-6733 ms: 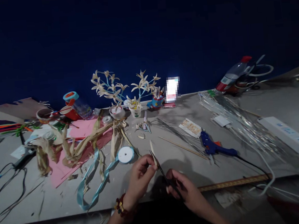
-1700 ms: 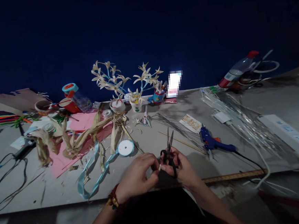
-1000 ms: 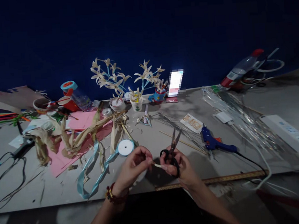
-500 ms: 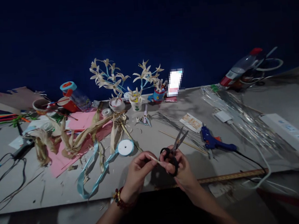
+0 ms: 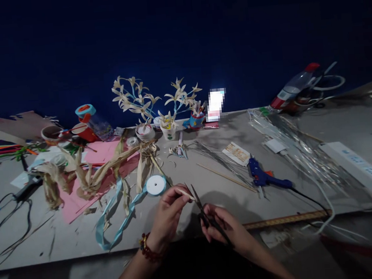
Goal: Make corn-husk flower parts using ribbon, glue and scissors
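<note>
Pinching a small pale strip in the left hand, low in the middle of the frame, with thumb and finger closed on it. Holding black scissors in the right hand, just to the right of the strip, with blades a little open and pointing up and left. Hard to tell if touching or only very close, between blades and strip end.

Close below both hands, along the bottom of the frame, the front edge of the worktop. Near that edge, to the right, a long yellow strip. Up and left of the left hand, close by, a white spool, with blue ribbon looping down to the lower left. Above the right hand, a thin stick, lying at a slant. Farther right, a blue glue gun. Between glue gun and right hand, some bare room for moving. Above the scissors, a small bare patch up to the stick. Between ribbon and left hand, more bare room.
</note>
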Demonstrator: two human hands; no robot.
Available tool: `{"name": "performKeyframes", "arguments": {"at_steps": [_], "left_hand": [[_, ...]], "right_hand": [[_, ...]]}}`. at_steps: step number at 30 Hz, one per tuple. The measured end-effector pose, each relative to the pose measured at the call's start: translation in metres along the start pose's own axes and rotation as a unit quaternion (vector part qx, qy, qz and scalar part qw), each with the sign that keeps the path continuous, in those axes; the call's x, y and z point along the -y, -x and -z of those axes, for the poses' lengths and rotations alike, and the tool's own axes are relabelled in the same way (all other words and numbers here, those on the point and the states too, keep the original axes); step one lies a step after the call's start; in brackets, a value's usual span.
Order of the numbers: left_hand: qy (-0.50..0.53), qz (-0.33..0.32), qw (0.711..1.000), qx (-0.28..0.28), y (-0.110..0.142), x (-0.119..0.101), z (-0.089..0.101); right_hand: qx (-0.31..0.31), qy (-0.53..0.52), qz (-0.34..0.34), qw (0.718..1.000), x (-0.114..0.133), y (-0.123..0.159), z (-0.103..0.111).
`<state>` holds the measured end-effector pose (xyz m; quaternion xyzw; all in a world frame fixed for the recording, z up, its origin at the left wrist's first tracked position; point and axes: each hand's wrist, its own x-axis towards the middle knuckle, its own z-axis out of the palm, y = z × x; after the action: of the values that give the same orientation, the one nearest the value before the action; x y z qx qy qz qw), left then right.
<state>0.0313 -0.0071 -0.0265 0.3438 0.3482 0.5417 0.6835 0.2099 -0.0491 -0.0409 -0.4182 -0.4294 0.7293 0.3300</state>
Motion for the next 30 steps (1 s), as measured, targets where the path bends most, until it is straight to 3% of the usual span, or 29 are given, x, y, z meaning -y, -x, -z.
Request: {"name": "performKeyframes", "arguments": {"at_steps": [16,30], "left_hand": [[0.032,0.020,0.999,0.015,0.0007,-0.0028,0.0040],[-0.002,0.005,1.000,0.018,-0.0010,-0.0002,0.0069]], "right_hand": [[0.040,0.018,-0.012,0.999,0.0035,-0.0020,0.0027],[-0.006,0.041,-0.032,0.999,0.0036,-0.0032,0.0050]]}}
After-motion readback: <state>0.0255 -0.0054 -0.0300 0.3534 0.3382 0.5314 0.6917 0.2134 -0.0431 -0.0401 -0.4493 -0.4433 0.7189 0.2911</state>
